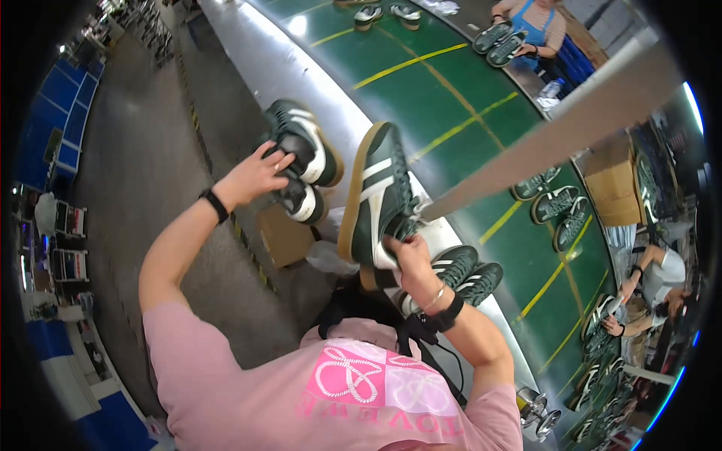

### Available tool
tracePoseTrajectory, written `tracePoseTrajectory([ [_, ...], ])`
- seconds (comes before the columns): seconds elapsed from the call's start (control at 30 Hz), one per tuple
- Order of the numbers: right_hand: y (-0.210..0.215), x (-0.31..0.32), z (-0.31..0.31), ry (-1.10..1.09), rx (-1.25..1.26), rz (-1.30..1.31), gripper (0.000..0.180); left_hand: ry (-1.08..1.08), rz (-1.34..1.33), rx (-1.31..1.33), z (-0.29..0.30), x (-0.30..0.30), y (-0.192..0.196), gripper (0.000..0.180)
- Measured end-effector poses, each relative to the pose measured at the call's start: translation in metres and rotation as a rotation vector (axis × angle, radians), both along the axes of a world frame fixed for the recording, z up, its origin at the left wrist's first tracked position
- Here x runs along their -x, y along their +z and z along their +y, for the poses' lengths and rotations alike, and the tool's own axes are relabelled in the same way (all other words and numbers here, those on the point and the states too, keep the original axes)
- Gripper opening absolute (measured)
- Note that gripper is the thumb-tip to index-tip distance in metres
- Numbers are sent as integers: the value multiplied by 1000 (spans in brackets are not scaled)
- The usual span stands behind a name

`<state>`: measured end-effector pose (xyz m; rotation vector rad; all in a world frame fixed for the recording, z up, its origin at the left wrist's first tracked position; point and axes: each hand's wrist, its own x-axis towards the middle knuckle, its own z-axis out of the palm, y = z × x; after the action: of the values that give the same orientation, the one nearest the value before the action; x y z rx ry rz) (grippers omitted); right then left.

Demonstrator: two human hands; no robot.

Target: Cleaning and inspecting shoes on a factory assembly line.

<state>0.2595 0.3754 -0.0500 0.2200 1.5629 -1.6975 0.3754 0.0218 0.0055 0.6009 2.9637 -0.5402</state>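
My right hand (410, 264) is closed on the heel end of a dark green sneaker (383, 184) with white stripes and a tan sole, raised with its toe pointing away. My left hand (259, 177) curls its fingers over the black inner part of another dark sneaker (301, 135), beyond the bench's left edge. Close under that hand is a second shoe with a white heel (302, 201); whether my fingers grip it too, I cannot tell. Another pair of green striped sneakers (466, 274) rests by my right wrist.
A green conveyor belt (451, 98) with yellow lines runs along the metal bench edge (320, 75). Several sneakers (556, 207) lie on it. A slanting grey post (541, 135) crosses at right. Across the belt, a person (535, 34) holds shoes. Below the bench is a cardboard box (284, 237).
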Motion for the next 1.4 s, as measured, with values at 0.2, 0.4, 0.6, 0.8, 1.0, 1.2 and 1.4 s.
tracePoseTrajectory([
  [0.2,-66,24,-78,-250,-199,174,40,-369,168,100,-87,63,-40,16],
  [0.4,-105,13,-125,19,-232,71,53,-362,21,78,-101,98,-115,6],
  [0.6,-115,7,-111,340,-401,586,38,-225,-61,-46,-91,88,-121,14],
  [0.8,-81,-6,-96,668,-222,490,23,235,269,-612,-78,10,-126,26],
  [1.0,-83,-20,-129,871,-179,882,23,835,189,-825,-36,-156,-157,21],
  [1.2,-108,-58,-166,1224,-208,1007,39,1373,-315,-1008,-7,-325,-181,24],
  [1.4,-161,-83,-182,1087,-719,1325,67,1644,-282,-1190,16,-504,-210,26],
])
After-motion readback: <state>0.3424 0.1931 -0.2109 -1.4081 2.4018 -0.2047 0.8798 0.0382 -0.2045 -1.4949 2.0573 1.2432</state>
